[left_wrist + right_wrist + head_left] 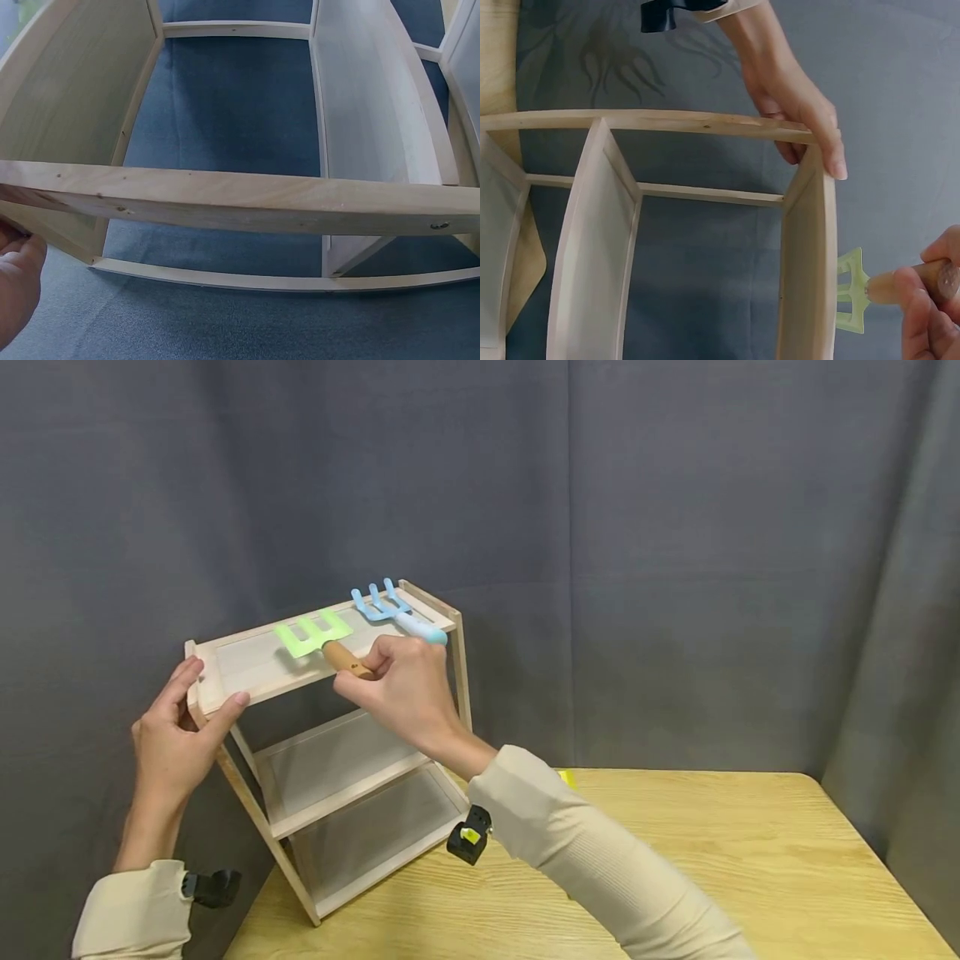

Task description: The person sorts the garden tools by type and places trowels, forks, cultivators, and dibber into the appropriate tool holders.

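A green hand rake (313, 633) with a wooden handle is pinched at the handle by my right hand (408, 689). Its flat prongs lie over the top shelf of a small wooden rack (352, 806); in the right wrist view the green prongs (851, 291) show right beside the top board. My left hand (174, 735) grips the rack's upper left corner, thumb on the front edge and fingers at the side. A light blue hand rake (382, 610) with a white and blue handle lies at the right end of the top shelf, just behind my right hand.
The three-tier rack stands at an angle on the left part of a wooden table (712, 852). Dark grey curtains (675, 568) hang behind. A small yellow item (567, 778) shows at the table's back edge, partly hidden by my right sleeve.
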Motion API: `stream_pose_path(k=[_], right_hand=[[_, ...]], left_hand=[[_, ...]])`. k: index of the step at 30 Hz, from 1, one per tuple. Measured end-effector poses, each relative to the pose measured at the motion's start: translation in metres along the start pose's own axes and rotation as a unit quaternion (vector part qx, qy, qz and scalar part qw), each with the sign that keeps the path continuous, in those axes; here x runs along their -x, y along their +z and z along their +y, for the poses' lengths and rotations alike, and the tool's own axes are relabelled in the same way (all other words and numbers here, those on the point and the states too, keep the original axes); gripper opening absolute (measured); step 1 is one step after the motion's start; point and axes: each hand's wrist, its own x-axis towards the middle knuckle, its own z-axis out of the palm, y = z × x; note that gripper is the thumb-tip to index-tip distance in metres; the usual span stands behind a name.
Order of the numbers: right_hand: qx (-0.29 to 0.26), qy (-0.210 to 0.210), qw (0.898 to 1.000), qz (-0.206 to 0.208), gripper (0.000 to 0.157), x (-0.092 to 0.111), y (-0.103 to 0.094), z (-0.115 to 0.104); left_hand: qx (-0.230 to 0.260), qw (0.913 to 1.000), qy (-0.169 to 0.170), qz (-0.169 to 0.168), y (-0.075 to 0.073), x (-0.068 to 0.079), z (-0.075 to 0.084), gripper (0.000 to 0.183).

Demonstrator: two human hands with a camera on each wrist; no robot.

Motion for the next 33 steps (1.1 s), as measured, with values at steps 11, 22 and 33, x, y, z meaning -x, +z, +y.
stream_pose_path(k=[11, 22, 33], right_hand=[[0.021, -0.006, 1.0, -0.002, 0.017, -0.006, 0.013, 0.0], [0.041, 0.017, 0.999, -0.007, 0.021, -0.011, 0.025, 0.005], [0.047, 0.036, 0.998, 0.0, 0.02, -0.014, 0.032, 0.01]], left_hand=[[0.001, 0.9999, 0.007, 0.01, 0.0, -0.002, 0.002, 0.065], [-0.001, 1.0, -0.003, 0.007, -0.002, 0.0, 0.003, 0.064], [-0.015, 0.9998, 0.004, 0.012, -0.002, 0.0, -0.001, 0.064]])
